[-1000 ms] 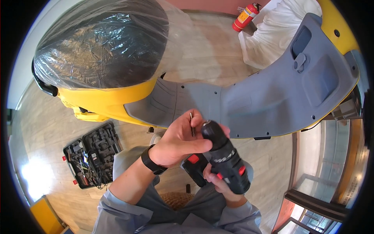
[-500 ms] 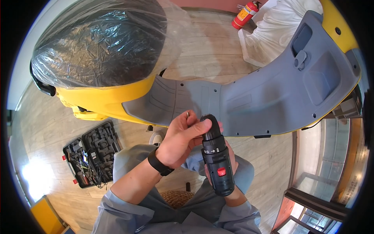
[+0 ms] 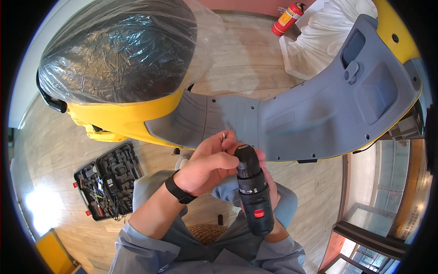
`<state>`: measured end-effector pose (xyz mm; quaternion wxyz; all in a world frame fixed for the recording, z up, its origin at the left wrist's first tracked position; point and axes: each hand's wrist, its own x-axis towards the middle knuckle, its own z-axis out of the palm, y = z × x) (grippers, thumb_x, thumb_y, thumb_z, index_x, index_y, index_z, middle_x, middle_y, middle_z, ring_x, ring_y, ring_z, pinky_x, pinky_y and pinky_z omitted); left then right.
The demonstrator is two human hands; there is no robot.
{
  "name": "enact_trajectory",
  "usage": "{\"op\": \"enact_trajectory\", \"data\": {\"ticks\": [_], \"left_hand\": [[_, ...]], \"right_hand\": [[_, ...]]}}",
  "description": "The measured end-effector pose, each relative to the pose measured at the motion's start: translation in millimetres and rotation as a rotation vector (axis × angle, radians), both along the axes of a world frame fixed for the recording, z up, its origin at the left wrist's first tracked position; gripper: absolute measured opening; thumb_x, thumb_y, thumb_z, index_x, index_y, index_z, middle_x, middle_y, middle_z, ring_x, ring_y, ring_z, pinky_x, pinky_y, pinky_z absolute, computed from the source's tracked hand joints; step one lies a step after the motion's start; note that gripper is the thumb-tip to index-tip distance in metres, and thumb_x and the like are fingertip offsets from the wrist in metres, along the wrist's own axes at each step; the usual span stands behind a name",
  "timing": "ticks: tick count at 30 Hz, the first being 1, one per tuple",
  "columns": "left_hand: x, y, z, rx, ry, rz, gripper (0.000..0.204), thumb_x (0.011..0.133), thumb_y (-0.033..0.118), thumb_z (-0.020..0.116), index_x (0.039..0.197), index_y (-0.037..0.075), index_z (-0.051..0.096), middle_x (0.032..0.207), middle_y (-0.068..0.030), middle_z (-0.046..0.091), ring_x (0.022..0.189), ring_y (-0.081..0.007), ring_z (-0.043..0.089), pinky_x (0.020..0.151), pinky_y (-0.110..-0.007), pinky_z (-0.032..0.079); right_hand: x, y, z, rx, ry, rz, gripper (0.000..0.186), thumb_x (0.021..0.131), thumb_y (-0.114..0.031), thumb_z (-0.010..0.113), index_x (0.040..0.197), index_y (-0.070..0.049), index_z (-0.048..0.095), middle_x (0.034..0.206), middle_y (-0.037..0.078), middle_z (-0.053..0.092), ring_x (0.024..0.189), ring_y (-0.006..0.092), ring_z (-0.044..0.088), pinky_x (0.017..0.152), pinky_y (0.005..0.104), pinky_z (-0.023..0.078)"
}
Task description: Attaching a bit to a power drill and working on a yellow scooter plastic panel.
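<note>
A black cordless drill [image 3: 256,201] with a red switch on top is gripped by my right hand [image 3: 273,191], which is mostly hidden beneath its body. The drill's chuck [image 3: 247,160] tilts away from me. Beside the chuck is my left hand [image 3: 205,160], wearing a black wristband, its thumb against the chuck's side. A small metal bit [image 3: 223,140] pokes up from between its curled fingers. Just beyond both hands lies the grey footboard [image 3: 237,118] of a yellow scooter [image 3: 132,114], whose seat [image 3: 123,59] is wrapped in clear plastic film.
An open black tool case [image 3: 109,180] lies on the wooden floor to the left. At the far right side a red fire extinguisher [image 3: 287,19] stands next to a white cloth-covered object [image 3: 319,41]. A glass-fronted cabinet [image 3: 378,182] is at right. I sit on a woven stool [image 3: 207,233].
My left thumb has slid off the chuck's front to its side, so the chuck's tip now shows. The drill has come slightly nearer to me.
</note>
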<state>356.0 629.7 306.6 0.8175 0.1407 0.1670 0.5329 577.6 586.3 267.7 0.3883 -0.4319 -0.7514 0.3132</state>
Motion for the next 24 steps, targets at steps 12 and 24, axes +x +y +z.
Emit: {"op": "enact_trajectory", "data": {"ticks": [12,24], "left_hand": [[1.0,-3.0,-0.4,-0.111,0.228,0.074,0.037,0.081,0.024,0.074,0.093,0.015,0.040,0.108,-0.0088,0.060,0.096,-0.0173,0.060,0.081,-0.031,0.047],[0.9,-1.1,-1.4,0.064,0.147,0.056,0.059,0.070,-0.001,0.086,0.090,0.017,0.034,0.118,-0.0263,0.064,0.113,-0.0272,0.064,0.096,-0.037,0.051]], "right_hand": [[-5.8,0.1,13.4,0.061,-0.059,-0.038,0.040,0.099,-0.010,0.057,0.135,0.003,0.046,0.089,0.011,0.072,0.071,0.0144,0.068,0.068,0.0274,0.057],[7.5,-5.3,-17.5,-0.040,0.148,-0.011,0.070,0.083,-0.003,0.074,0.143,0.004,0.039,0.082,0.010,0.071,0.070,0.0161,0.069,0.064,0.0282,0.056]]}}
